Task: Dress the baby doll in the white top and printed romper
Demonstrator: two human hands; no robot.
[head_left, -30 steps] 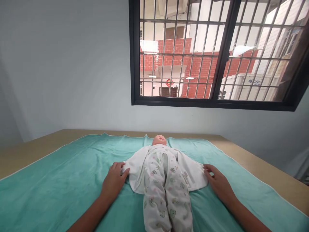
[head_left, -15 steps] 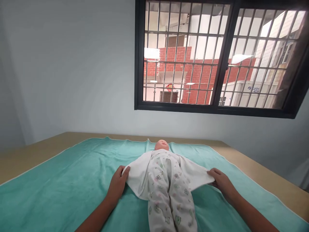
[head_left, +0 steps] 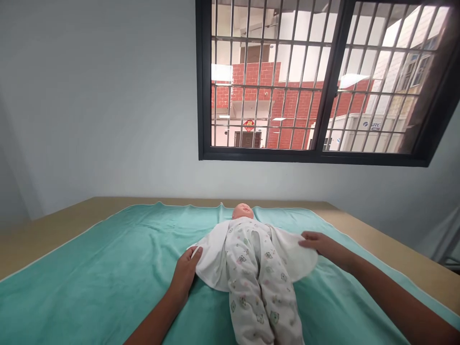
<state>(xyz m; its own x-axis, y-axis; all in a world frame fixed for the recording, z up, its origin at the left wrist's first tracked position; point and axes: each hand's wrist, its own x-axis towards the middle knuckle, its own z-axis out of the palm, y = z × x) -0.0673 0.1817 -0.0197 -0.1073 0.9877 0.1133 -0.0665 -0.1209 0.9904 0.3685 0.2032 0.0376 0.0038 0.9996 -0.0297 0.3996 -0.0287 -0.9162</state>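
Observation:
A baby doll (head_left: 243,211) lies on its back on a green blanket (head_left: 125,268), head toward the wall. Printed white baby trousers (head_left: 264,287) with small animal figures lie over its body, legs stretched toward me. Beneath them a plain white cloth garment (head_left: 215,261) spreads out on both sides. My left hand (head_left: 187,268) pinches the garment's left edge between thumb and fingers. On the other side my right hand (head_left: 316,243) grips the right flap near its upper edge, and the flap's lower corner hangs free. The doll's arms are hidden.
The blanket covers most of a wooden tabletop (head_left: 111,201), whose bare edges show at the back and sides. Behind it rises a grey wall (head_left: 108,105) with a dark-framed, barred window (head_left: 316,155). A metal frame (head_left: 449,244) stands at the far right.
My right hand has moved inward and up along the right flap, which now droops at its outer corner. My left hand still holds the left edge. The view has shifted slightly.

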